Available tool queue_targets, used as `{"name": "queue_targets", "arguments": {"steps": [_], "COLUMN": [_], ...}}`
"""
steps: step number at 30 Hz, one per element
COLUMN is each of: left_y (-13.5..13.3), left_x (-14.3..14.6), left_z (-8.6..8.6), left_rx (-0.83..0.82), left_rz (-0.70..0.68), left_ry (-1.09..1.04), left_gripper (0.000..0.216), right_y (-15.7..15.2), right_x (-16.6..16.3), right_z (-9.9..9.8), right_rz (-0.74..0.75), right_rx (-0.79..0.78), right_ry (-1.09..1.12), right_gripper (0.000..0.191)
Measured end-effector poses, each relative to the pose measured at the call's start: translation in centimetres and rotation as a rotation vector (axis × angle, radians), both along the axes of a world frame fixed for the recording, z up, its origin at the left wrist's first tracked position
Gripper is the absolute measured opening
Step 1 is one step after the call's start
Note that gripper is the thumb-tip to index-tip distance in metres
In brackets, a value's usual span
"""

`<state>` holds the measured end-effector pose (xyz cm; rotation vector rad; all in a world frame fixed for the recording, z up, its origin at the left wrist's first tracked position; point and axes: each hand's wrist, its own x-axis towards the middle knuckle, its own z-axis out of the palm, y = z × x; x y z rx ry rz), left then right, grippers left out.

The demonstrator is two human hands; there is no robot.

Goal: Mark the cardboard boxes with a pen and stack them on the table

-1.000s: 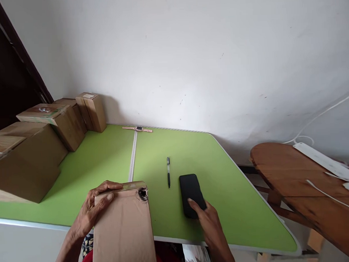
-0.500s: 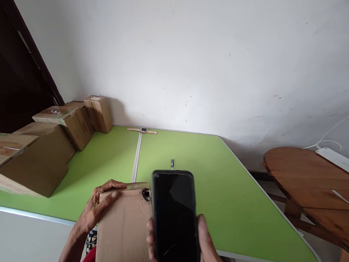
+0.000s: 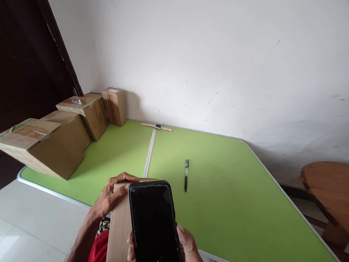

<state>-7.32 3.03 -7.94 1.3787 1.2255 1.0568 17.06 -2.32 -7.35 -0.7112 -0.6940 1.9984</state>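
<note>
My right hand (image 3: 187, 243) grips a black smartphone (image 3: 155, 227), thumb along one side and fingertips round the other; its screen is dark. Behind the phone is a brown cardboard box (image 3: 117, 224), partly covered by it. At the box's upper left corner, my left hand (image 3: 112, 192) is closed over the edge, thumb on the near face and fingers across the top. A pen (image 3: 186, 176) with a black cap lies on the green table (image 3: 228, 205), to the right of the phone.
Several cardboard boxes (image 3: 60, 150) stand along the table's left side. A smartwatch with a pink strap (image 3: 158, 126) lies at the back edge by the white wall (image 3: 203, 61). To the right stands a brown wooden table (image 3: 334, 190). A dark door (image 3: 23, 56) is at far left.
The phone in my right hand has moved left over the box, covering the hole in its corner. The pen now shows fully. My view has turned left.
</note>
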Motion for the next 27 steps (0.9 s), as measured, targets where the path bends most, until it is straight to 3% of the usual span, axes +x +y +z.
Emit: {"name": "queue_targets", "arguments": {"steps": [6, 11, 15, 19, 27], "left_y": [-0.1, -0.3, -0.4, -0.3, -0.1], "left_x": [0.0, -0.1, -0.2, -0.2, -0.3], "left_z": [0.3, 0.4, 0.2, 0.0, 0.4], "left_rx": [0.034, 0.009, -0.012, -0.032, -0.044], "left_rz": [0.002, -0.001, 0.008, 0.031, 0.044], "left_ry": [-0.034, -0.055, -0.053, -0.053, -0.028], "left_gripper": [0.067, 0.069, 0.057, 0.052, 0.052], "right_y": [0.3, -0.3, -0.4, -0.2, 0.2], "right_x": [-1.0, -1.0, -0.9, -0.4, -0.1], "right_z": [1.4, 1.7, 1.8, 1.8, 3.3], "right_rz": [-0.048, -0.008, 0.095, 0.164, 0.149], "right_rx": [0.098, -0.021, -0.194, -0.347, -0.225], "right_ry": [-0.032, -0.007, 0.113, 0.228, 0.340], "right_gripper": [0.050, 0.061, 0.074, 0.070, 0.066]}}
